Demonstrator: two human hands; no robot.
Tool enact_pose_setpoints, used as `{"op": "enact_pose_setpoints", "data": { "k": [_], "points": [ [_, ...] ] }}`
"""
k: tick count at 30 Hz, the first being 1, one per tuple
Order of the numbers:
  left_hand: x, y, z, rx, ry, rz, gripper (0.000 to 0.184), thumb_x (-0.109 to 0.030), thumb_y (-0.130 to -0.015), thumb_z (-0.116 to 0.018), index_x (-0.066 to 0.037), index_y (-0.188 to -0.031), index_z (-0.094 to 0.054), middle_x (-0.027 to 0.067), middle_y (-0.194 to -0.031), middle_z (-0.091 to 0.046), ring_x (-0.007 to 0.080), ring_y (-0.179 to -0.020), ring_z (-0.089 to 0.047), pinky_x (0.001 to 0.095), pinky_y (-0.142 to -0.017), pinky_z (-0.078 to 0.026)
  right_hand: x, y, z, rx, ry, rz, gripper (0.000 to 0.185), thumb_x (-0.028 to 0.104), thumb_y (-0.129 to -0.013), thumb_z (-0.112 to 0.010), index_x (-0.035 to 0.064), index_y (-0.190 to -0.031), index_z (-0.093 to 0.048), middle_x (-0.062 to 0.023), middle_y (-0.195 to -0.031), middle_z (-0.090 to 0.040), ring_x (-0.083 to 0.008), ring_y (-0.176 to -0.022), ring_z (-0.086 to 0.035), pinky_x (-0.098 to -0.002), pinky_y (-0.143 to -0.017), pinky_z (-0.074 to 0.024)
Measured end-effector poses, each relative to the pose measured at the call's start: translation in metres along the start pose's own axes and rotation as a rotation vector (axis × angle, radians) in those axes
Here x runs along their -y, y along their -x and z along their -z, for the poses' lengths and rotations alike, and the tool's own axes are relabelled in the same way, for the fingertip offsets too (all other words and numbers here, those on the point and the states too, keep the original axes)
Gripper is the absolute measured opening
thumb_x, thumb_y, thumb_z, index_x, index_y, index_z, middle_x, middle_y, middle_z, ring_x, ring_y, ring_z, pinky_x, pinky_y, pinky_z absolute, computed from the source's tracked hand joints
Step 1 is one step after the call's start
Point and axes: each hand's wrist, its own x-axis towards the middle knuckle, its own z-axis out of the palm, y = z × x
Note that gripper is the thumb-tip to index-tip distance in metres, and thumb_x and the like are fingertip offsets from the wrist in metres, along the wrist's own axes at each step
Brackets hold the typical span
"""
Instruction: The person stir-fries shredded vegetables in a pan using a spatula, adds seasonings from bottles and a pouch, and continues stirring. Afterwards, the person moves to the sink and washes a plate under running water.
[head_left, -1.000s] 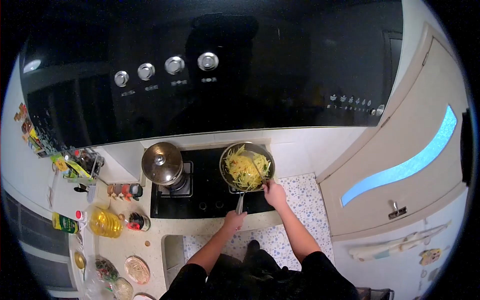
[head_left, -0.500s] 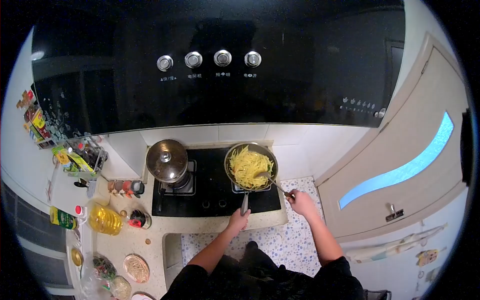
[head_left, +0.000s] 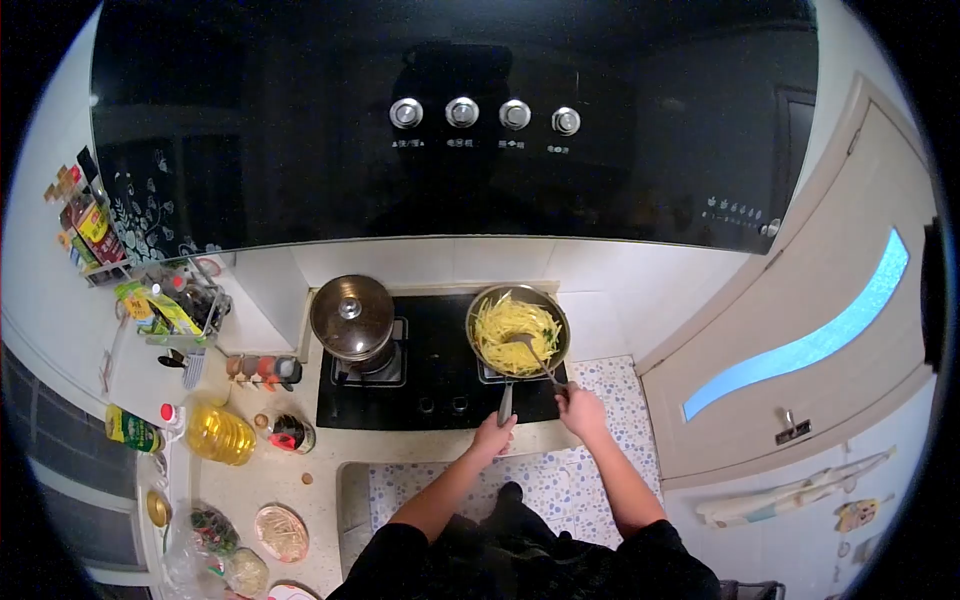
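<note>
A round pan (head_left: 567,352) full of yellow shredded food (head_left: 510,322) sits on the right burner of the black stove (head_left: 432,350). My left hand (head_left: 492,438) is closed around the pan's handle (head_left: 506,404), at the stove's front edge. Right of it, my right hand (head_left: 582,411) grips a metal spatula (head_left: 542,364), whose head rests in the food near the middle of the pan. A lidded pot (head_left: 352,318) stands on the left burner.
A black range hood (head_left: 450,190) hangs above the stove. On the left counter (head_left: 240,490) are an oil jug (head_left: 222,435), a dark bottle (head_left: 290,433), spice jars (head_left: 264,370) and a plate of pale strips (head_left: 281,533). A door (head_left: 800,340) stands at right.
The spatula head has moved from the pan's right side, first out over its edge and back, to the middle of the food. The camera view has shifted, so the stove appears further right.
</note>
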Motion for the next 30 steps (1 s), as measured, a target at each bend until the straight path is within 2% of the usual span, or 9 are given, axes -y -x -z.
{"op": "enact_pose_setpoints", "data": {
  "k": [5, 8, 15, 18, 21, 25, 26, 28, 30],
  "points": [
    [-0.001, 0.036, 0.020, 0.007, 0.275, 0.101, 0.074, -0.035, -0.096, -0.063, -0.020, -0.155, -0.021, 0.0101, -0.111, -0.064, 0.0211, -0.069, -0.067, 0.0353, -0.060, -0.057, -0.027, 0.016, -0.011, -0.109, -0.040, -0.039, 0.027, 0.031, -0.089, -0.066, 0.0076, -0.103, -0.060, -0.0203, -0.076, -0.068, -0.0407, -0.072, -0.067, -0.0509, -0.064, -0.0537],
    [0.037, 0.047, 0.056, -0.012, 0.190, -0.012, 0.067, -0.031, -0.097, -0.061, -0.020, -0.153, -0.027, 0.0100, -0.120, -0.061, 0.0217, -0.078, -0.068, 0.0369, -0.063, -0.057, -0.030, 0.022, -0.048, -0.148, -0.137, -0.114, 0.032, 0.030, -0.088, -0.069, 0.0072, -0.106, -0.056, -0.0203, -0.077, -0.068, -0.0411, -0.073, -0.066, -0.0508, -0.065, -0.0530],
    [0.083, 0.110, 0.118, -0.128, 0.159, -0.154, 0.043, -0.018, -0.097, -0.057, -0.015, -0.139, -0.047, 0.0100, -0.114, -0.064, 0.0198, -0.077, -0.067, 0.0316, -0.059, -0.053, -0.009, 0.030, -0.083, -0.194, -0.328, -0.105, 0.031, 0.019, -0.080, -0.069, 0.0045, -0.104, -0.056, -0.0189, -0.084, -0.069, -0.0387, -0.081, -0.067, -0.0465, -0.073, -0.0534],
    [0.083, 0.138, 0.130, -0.142, 0.273, -0.025, 0.045, -0.022, -0.099, -0.055, -0.018, -0.143, -0.046, 0.0111, -0.124, -0.061, 0.0233, -0.096, -0.066, 0.0379, -0.077, -0.052, -0.015, 0.025, -0.100, -0.206, -0.347, -0.032, 0.028, 0.016, -0.079, -0.071, 0.0029, -0.099, -0.057, -0.0174, -0.082, -0.069, -0.0362, -0.077, -0.067, -0.0443, -0.071, -0.0531],
    [0.091, 0.154, 0.131, -0.198, 0.411, -0.062, 0.043, -0.022, -0.099, -0.052, -0.015, -0.142, -0.046, 0.0103, -0.129, -0.060, 0.0230, -0.097, -0.067, 0.0359, -0.077, -0.052, -0.013, 0.029, -0.094, -0.120, -0.409, -0.068, 0.030, 0.019, -0.081, -0.073, 0.0012, -0.100, -0.058, -0.0167, -0.082, -0.068, -0.0371, -0.076, -0.066, -0.0444, -0.071, -0.0525],
    [0.101, 0.175, 0.130, -0.323, 0.585, -0.190, 0.042, -0.017, -0.096, -0.053, -0.014, -0.138, -0.052, 0.0081, -0.117, -0.064, 0.0199, -0.089, -0.067, 0.0320, -0.074, -0.054, -0.021, 0.024, -0.102, -0.190, -0.460, 0.002, 0.025, 0.017, -0.083, -0.074, 0.0021, -0.097, -0.060, -0.0139, -0.082, -0.068, -0.0292, -0.073, -0.067, -0.0383, -0.069, -0.0530],
    [0.103, 0.183, 0.131, -0.348, 0.619, -0.210, 0.042, -0.017, -0.097, -0.052, -0.014, -0.138, -0.052, 0.0080, -0.118, -0.064, 0.0202, -0.090, -0.067, 0.0320, -0.075, -0.054, -0.020, 0.022, -0.102, -0.195, -0.498, -0.043, 0.024, 0.016, -0.084, -0.073, 0.0017, -0.098, -0.061, -0.0147, -0.088, -0.067, -0.0302, -0.081, -0.066, -0.0384, -0.076, -0.0523],
    [0.099, 0.204, 0.129, -0.420, 0.657, -0.220, 0.042, -0.016, -0.097, -0.050, -0.013, -0.139, -0.052, 0.0080, -0.119, -0.063, 0.0207, -0.091, -0.067, 0.0321, -0.077, -0.054, -0.006, 0.021, -0.091, -0.415, -0.409, 0.114, 0.022, 0.013, -0.083, -0.072, 0.0012, -0.097, -0.060, -0.0147, -0.087, -0.062, -0.0308, -0.083, -0.061, -0.0389, -0.078, -0.0495],
    [0.085, 0.226, 0.133, -0.514, 0.657, -0.203, 0.042, -0.014, -0.097, -0.048, -0.012, -0.139, -0.051, 0.0085, -0.120, -0.063, 0.0210, -0.092, -0.068, 0.0322, -0.078, -0.054, 0.014, 0.016, -0.080, -0.441, -0.459, 0.228, 0.020, 0.012, -0.083, -0.071, 0.0012, -0.094, -0.059, -0.0140, -0.085, -0.057, -0.0302, -0.082, -0.057, -0.0390, -0.076, -0.0471]
  ]
}}
